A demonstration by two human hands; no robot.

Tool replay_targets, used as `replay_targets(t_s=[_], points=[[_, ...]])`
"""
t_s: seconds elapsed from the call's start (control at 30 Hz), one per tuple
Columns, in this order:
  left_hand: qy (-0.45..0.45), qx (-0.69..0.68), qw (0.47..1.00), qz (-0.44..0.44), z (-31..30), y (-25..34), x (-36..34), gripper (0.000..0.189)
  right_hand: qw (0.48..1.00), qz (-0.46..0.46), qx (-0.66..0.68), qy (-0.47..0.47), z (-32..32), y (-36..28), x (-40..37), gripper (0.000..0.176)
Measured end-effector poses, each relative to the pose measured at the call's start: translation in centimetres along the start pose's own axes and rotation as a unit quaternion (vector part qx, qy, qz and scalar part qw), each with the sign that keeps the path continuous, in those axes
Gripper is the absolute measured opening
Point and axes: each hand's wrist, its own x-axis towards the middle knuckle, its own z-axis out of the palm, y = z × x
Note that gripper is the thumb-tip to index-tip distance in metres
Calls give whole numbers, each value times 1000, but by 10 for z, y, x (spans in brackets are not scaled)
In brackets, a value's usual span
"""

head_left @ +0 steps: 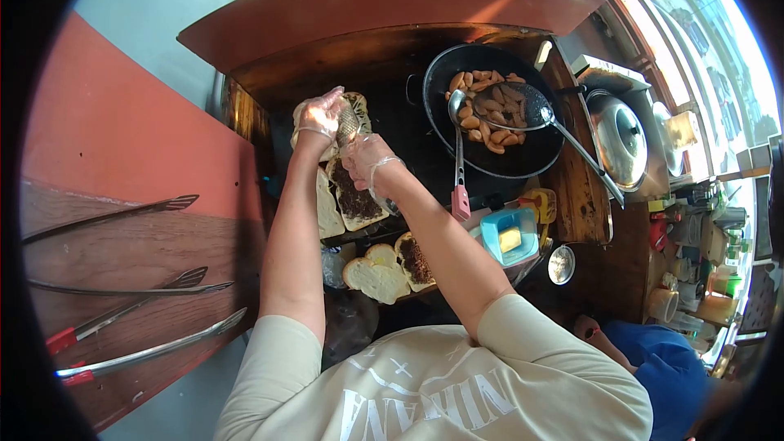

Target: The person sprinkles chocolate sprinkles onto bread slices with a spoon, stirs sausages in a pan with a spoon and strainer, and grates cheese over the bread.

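Note:
Both my hands wear clear plastic gloves and are over bread slices at the left of the dark cooking surface. My left hand [321, 114] is at the upper slices, its fingers curled against a grey, finely perforated metal tool [349, 121]. Just below and right of it, my right hand [367, 159] is closed around the lower end of that tool. A slice covered in dark topping [355, 200] lies under my hands, beside a plain slice [328, 211]. Nearer my body are plain bread [376, 276] and another dark-topped slice [415, 261].
A black wok [441, 135] holds brown pieces, a ladle [459, 147] and a strainer [514, 106]. A blue container [508, 237] holds a yellow block. Tongs [163, 347] lie left. A lidded pot [618, 132] stands right. Another person in blue [665, 367] is at lower right.

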Motion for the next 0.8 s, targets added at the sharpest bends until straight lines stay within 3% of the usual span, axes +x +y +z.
replay_targets(t_s=[0.03,0.1,0.13,0.17,0.2,0.23,0.27,0.3,0.33,0.4,0.43,0.47,0.5,0.53,0.6,0.63,0.67,0.7,0.8], points=[[-24,54,997,-49,-5,4,3,33,980,-174,-91,-20,2,4,-2,16],[-48,107,988,-101,-10,9,0,34,923,-340,-177,-41,7,1,-15,15],[-10,87,990,-110,-13,8,-4,34,991,-114,-20,-62,22,-40,-40,14],[28,68,990,-118,-15,9,-8,35,980,106,167,0,37,-84,-66,13],[29,68,990,-120,-17,15,-15,35,969,159,189,22,41,-85,-69,13],[44,-6,995,-91,-22,26,-25,35,984,111,140,1,32,-58,-56,12],[57,-78,993,-60,-28,41,-35,35,999,-2,24,-38,15,-13,-25,12],[10,-29,997,-68,-39,67,-43,34,947,-281,-144,-61,0,25,2,12],[12,-26,997,-69,-38,77,-56,34,885,-417,-202,-37,-7,46,18,12],[-26,51,994,-91,-40,89,-78,35,935,-315,-155,-59,-2,32,15,12],[-25,55,994,-91,-45,96,-87,35,894,-253,-359,-89,8,6,-6,11],[-18,63,996,-58,-51,104,-95,35,767,-218,-596,-95,24,-43,-44,10],[-13,70,997,-24,-53,110,-103,34,576,-203,-783,-120,41,-96,-84,10],[-16,70,997,-26,-52,113,-112,34,577,-201,-782,-121,48,-93,-98,10],[45,76,994,62,-46,115,-128,34,577,-113,-792,-162,58,-86,-117,8],[44,29,998,20,-43,115,-137,36,539,-151,-808,-182,57,-81,-126,6],[45,31,998,19,-40,114,-142,36,539,-152,-808,-183,58,-78,-131,6],[48,49,998,10,-38,113,-146,36,509,-153,-821,-210,59,-74,-133,13],[55,82,995,-3,-33,112,-151,37,676,-124,-691,-223,33,26,-106,25]])
